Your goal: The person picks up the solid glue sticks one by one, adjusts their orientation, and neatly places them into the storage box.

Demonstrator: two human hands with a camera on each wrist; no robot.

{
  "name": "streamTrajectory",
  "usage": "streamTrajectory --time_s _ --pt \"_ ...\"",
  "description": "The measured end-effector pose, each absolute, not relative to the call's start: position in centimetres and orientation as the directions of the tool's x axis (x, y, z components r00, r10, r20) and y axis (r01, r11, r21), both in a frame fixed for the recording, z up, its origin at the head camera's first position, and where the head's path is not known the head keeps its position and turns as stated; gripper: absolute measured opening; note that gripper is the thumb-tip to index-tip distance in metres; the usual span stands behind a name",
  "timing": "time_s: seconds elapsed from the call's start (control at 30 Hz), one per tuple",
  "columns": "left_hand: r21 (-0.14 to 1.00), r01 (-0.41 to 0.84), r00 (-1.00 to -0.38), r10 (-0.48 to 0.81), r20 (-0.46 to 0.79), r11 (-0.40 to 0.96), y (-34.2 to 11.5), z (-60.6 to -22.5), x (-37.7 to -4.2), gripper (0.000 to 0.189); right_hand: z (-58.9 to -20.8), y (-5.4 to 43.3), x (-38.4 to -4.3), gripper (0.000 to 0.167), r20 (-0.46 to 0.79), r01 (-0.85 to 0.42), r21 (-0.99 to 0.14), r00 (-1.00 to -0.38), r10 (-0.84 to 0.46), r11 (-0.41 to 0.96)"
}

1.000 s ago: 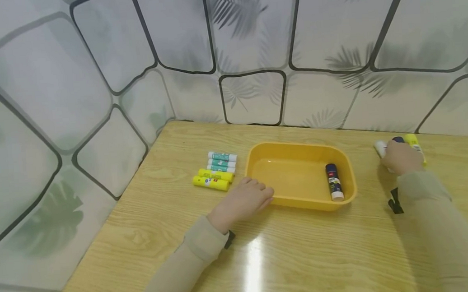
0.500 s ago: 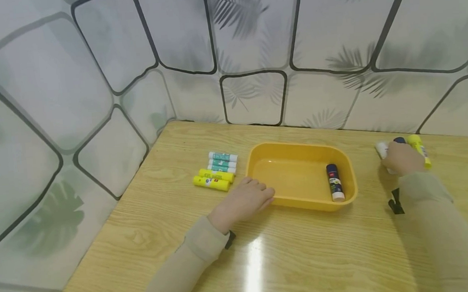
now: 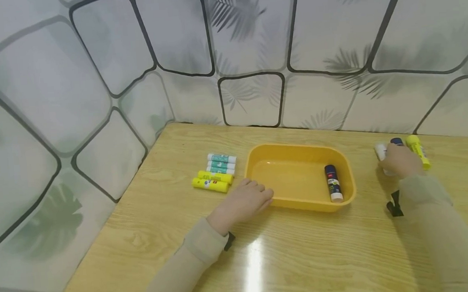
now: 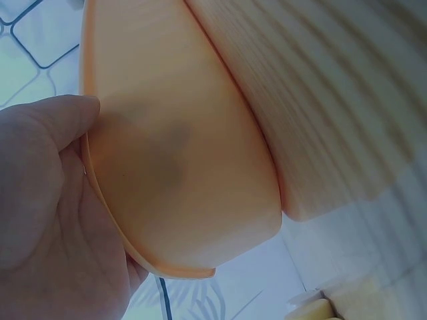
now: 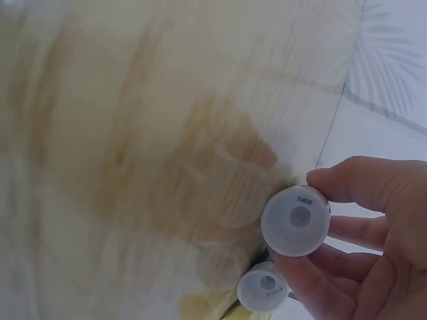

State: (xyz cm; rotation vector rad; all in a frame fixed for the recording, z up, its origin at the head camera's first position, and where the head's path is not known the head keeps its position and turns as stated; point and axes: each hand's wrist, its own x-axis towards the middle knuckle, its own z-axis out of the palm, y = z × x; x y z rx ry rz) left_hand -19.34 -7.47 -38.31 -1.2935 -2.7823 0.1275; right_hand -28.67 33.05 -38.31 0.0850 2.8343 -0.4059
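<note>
My left hand [image 3: 244, 202] grips the near left rim of a yellow plastic tray [image 3: 299, 206]; in the left wrist view the thumb lies over the tray wall [image 4: 180, 173]. Inside the tray, at its right end, lies a navy glue stick [image 3: 333, 183] with a white base. At the far right my right hand [image 3: 403, 160] pinches a white glue stick [image 3: 381, 151], whose round white end [image 5: 295, 221] faces the right wrist camera. Beside it lie a navy-capped glue stick [image 3: 396, 141], mostly hidden by the hand, and a yellow glue stick [image 3: 418, 152].
Left of the tray, several green-and-white glue sticks [image 3: 221, 164] lie in a row, with two yellow glue sticks [image 3: 210, 184] in front of them. The wooden table [image 3: 307, 254] meets a patterned wall [image 3: 255, 99] at the back and left.
The yellow glue stick at the right has shifted slightly rightward, away from the right hand. The left hand keeps its grip on the tray. The head view has tilted slightly.
</note>
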Motion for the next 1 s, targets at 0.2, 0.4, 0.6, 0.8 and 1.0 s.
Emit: streamTrajectory --time_s 0.2,0.4,0.6,0.8,1.0 --pt "-0.043 0.744 -0.667 0.745 0.023 0.667 -7.4 -38.3 -19.2 0.02 -38.2 32.6 -28.2 0.036 -0.247 0.06 -0.308 -0.969 -0.019 0.95" --pt "-0.03 0.735 -0.677 0.735 0.031 0.678 -7.6 -38.4 -19.1 0.02 -38.4 32.1 -28.1 0.052 -0.205 0.04 -0.347 -0.978 -0.035 0.937" --pt "-0.03 0.737 -0.673 0.738 0.042 0.675 -7.6 -38.7 -19.2 0.019 -37.6 31.5 -27.7 0.067 -0.146 0.012 -0.419 -0.988 -0.055 0.908" --pt "-0.032 0.744 -0.665 0.745 0.051 0.667 -7.4 -38.6 -19.3 0.019 -35.5 30.4 -26.5 0.068 -0.062 -0.001 -0.506 -0.997 -0.037 0.862" --pt "-0.025 0.746 -0.664 0.746 0.052 0.666 -7.2 -38.6 -19.4 0.02 -33.5 28.8 -24.6 0.07 -0.023 0.005 -0.548 -1.0 -0.01 0.836"
